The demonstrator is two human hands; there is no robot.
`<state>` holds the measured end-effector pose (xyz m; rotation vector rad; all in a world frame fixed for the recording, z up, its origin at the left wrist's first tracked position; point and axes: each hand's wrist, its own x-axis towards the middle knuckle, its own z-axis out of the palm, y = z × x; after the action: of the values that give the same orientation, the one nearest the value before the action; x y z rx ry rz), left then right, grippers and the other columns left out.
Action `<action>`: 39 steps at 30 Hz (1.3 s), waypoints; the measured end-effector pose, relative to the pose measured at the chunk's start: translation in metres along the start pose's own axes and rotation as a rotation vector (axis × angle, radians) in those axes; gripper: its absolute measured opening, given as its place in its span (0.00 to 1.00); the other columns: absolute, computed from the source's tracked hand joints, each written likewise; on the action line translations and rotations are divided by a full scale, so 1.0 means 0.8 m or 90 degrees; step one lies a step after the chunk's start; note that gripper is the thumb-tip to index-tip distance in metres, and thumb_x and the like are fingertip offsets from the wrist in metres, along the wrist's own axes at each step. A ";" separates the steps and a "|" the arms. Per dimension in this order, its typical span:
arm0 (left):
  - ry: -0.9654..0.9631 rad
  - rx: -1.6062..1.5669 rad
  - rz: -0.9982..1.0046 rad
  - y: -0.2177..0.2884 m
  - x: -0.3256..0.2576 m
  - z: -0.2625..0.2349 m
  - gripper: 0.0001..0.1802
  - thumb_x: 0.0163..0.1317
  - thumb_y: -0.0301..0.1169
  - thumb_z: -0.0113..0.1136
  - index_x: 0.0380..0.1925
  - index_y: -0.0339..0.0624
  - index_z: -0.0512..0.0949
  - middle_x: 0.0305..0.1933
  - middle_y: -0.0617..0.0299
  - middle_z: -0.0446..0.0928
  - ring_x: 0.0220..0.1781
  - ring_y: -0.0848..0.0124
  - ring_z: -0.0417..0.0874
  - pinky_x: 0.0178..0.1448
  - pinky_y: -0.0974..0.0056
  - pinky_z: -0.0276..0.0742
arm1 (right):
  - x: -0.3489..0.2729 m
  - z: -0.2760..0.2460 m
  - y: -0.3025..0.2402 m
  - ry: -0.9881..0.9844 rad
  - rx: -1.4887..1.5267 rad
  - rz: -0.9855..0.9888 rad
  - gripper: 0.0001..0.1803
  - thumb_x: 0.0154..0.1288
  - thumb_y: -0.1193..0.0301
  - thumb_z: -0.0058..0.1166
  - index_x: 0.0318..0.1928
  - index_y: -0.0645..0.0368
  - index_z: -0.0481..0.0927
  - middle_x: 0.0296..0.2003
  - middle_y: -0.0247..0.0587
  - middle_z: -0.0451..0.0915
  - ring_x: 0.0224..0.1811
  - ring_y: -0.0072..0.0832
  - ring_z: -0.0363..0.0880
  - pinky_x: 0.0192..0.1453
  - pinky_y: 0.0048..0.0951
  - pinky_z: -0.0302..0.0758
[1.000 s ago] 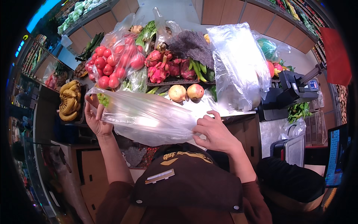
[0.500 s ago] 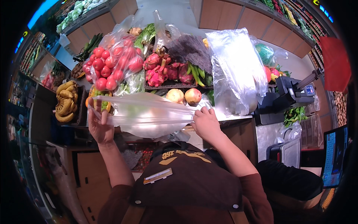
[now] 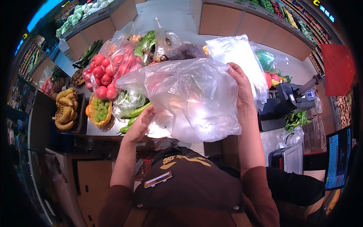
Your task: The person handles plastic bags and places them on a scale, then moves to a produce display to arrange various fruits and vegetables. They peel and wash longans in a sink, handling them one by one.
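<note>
A clear plastic bag (image 3: pixel 193 90) hangs puffed out over the counter, wide and crumpled. At its upper right corner my right hand (image 3: pixel 242 87) pinches the film, with fingers closed on the edge. My left hand (image 3: pixel 140 125) is at the bag's lower left side, fingers stretched and close to the film, not wrapped round it. The bag covers much of the produce behind it. Left of the bag are a bag of tomatoes (image 3: pixel 100 72), a wicker basket of green grapes (image 3: pixel 101 110) and long green peppers (image 3: pixel 137 111).
A stack of clear bags (image 3: pixel 231 49) hangs at the right rear of the counter. Beside it stands a black scale (image 3: pixel 291 97) with a small display. Bananas (image 3: pixel 66 108) fill a crate at left. A laptop (image 3: pixel 337 159) and a grey metal-lidded box (image 3: pixel 293 156) are at right.
The bag, stretched flat between both hands before, is now puffed out and higher. My right hand has moved up and right. My left hand has moved right and down, out from the film.
</note>
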<state>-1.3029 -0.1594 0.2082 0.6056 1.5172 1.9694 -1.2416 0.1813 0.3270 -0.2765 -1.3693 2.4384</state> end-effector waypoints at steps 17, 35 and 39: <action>-0.037 -0.135 -0.082 0.014 0.029 0.040 0.08 0.62 0.31 0.58 0.32 0.37 0.75 0.35 0.52 0.80 0.40 0.65 0.82 0.48 0.62 0.76 | -0.117 -0.087 0.053 -0.037 -0.278 -0.119 0.56 0.43 0.41 0.64 0.67 0.61 0.58 0.67 0.45 0.55 0.72 0.39 0.48 0.73 0.41 0.44; -0.140 -0.046 -0.256 0.080 -0.025 -0.021 0.15 0.59 0.32 0.60 0.41 0.33 0.73 0.16 0.51 0.77 0.04 0.82 0.59 0.09 0.77 0.49 | -0.089 -0.092 0.069 0.303 -0.753 -0.453 0.14 0.50 0.89 0.45 0.36 0.65 0.78 0.32 0.41 0.74 0.31 0.29 0.73 0.36 0.23 0.70; -0.148 -0.096 -0.296 0.105 -0.068 -0.046 0.27 0.56 0.28 0.61 0.56 0.33 0.66 0.19 0.51 0.77 0.08 0.79 0.65 0.13 0.75 0.60 | -0.103 -0.049 0.030 0.279 -0.711 -0.606 0.18 0.50 0.90 0.47 0.41 0.62 0.78 0.36 0.41 0.70 0.32 0.28 0.71 0.33 0.24 0.70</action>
<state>-1.3010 -0.2383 0.2796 0.3603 1.2217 1.5788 -1.1570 0.1698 0.2864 -0.2759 -1.8782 0.6762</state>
